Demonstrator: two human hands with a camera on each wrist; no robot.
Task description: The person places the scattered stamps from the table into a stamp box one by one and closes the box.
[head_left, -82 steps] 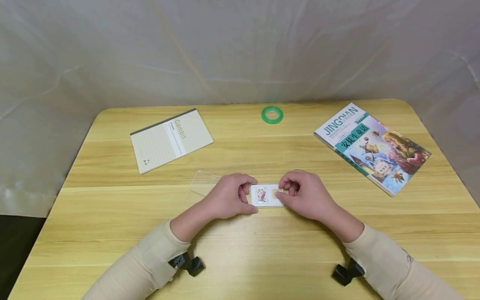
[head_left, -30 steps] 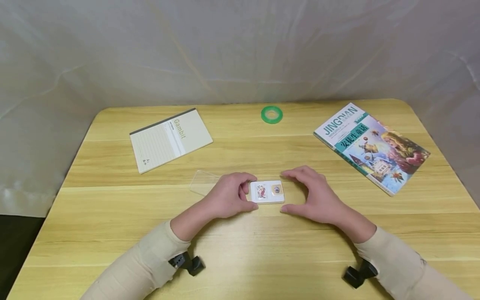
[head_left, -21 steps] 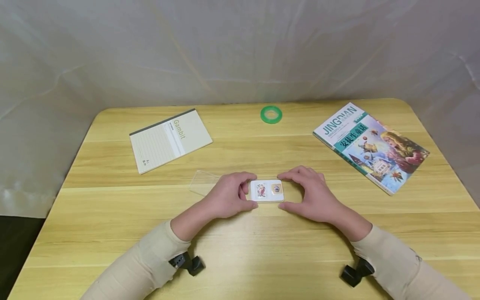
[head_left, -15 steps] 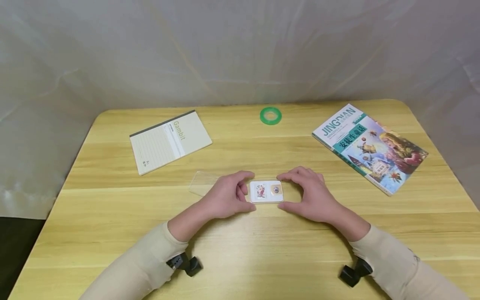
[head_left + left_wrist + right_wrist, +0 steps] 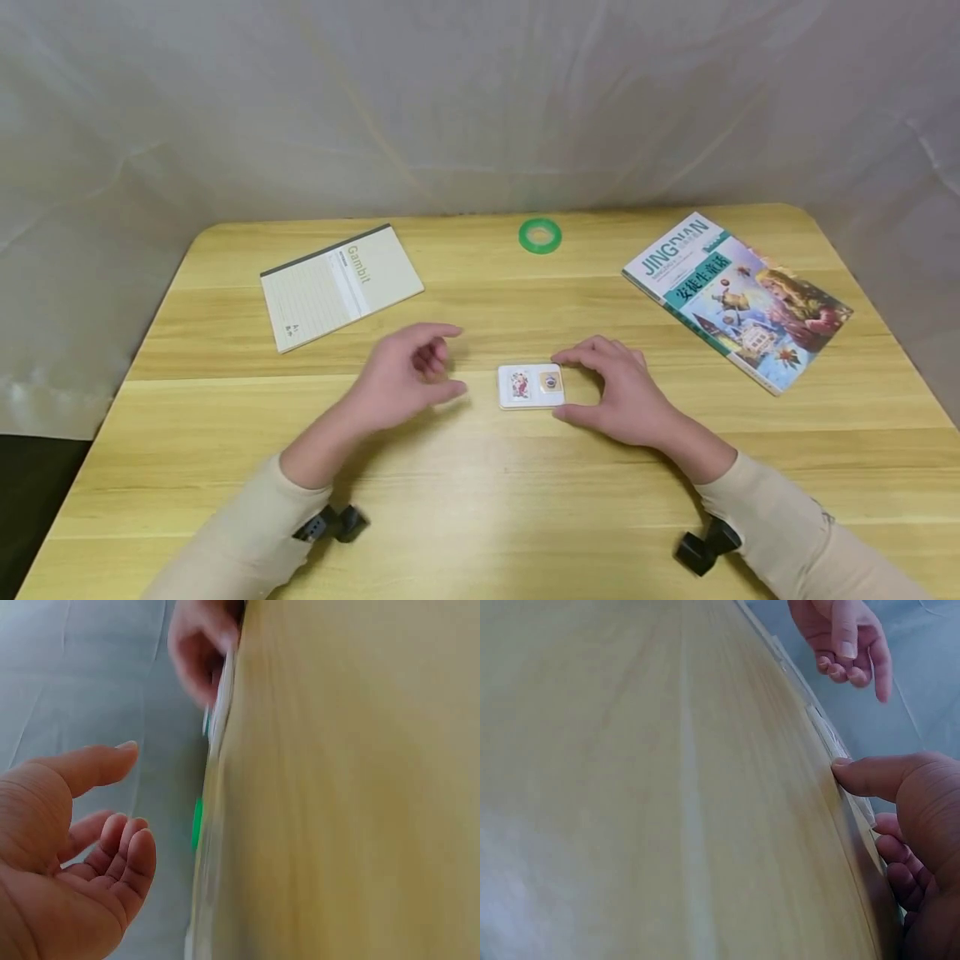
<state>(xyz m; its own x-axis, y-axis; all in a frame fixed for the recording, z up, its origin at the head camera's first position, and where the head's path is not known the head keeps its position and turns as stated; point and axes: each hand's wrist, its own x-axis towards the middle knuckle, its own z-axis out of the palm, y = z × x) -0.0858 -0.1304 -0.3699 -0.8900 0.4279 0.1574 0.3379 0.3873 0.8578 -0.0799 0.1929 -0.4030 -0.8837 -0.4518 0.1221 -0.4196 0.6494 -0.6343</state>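
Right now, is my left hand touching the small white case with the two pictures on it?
Apart. The head view shows bare tabletop between the left hand and the small white case.

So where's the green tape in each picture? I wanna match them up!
Head: green tape, a ring above the middle, slightly right.
Left wrist: a thin green strip, left of centre, seen edge-on.
Right wrist: not in it.
Shared landmark: the right hand, right of centre in head, at the top in left wrist, lower right in right wrist.
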